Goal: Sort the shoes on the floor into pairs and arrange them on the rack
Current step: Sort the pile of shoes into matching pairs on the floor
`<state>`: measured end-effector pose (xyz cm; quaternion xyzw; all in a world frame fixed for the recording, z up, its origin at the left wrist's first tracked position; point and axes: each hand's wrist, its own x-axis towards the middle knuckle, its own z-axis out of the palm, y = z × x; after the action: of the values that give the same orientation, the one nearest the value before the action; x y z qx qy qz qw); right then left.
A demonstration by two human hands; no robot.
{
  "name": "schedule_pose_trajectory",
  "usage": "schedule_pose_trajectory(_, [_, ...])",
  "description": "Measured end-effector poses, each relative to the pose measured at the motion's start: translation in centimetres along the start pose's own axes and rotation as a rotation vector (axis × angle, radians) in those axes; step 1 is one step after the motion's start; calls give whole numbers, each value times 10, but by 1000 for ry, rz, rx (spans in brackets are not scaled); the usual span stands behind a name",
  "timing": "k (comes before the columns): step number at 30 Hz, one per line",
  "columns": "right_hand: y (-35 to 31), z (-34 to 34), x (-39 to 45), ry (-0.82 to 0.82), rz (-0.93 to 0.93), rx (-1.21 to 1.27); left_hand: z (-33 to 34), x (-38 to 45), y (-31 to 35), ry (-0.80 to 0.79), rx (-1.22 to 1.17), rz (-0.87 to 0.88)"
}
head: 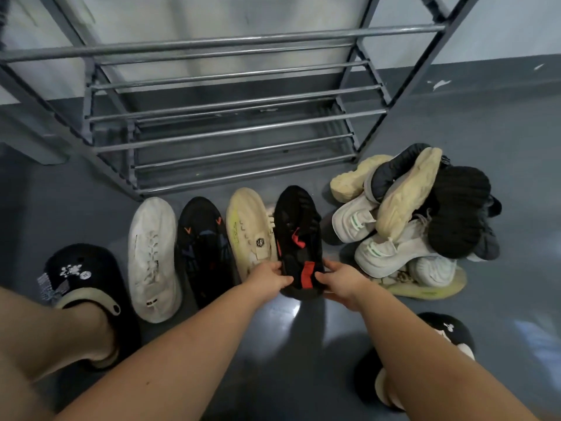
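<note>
Black knit shoe (pixel 299 238) — red-patched; left hand (pixel 267 276), right hand (pixel 340 279) fingers clamped on its heel

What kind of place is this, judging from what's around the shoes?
Probably an indoor entryway or storage corner. A grey metal shoe rack stands against a plain wall, its bars bare, on a glossy grey floor. Shoes lie in a row beside a heap of shoes.

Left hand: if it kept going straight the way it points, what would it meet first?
The left hand already grips the black and red shoe at its heel; pushing on up-right, it would probably press into that shoe first.
</note>
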<state>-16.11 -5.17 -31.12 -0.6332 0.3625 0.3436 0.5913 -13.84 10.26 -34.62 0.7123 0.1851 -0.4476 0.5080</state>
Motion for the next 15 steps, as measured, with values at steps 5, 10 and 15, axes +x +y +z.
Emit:
schedule_pose_trajectory(5, [-6, -6, 1, 96, 9, -153, -3, -5, 4, -1, 168, 4])
schedule_pose_trajectory(10, [-17, -16, -6, 291, -292, -662, -8, -22, 23, 89, 576, 210])
schedule_pose_trajectory(15, [-30, -35, -31, 525, -510, -944, -6, -39, 64, 174, 865, 435])
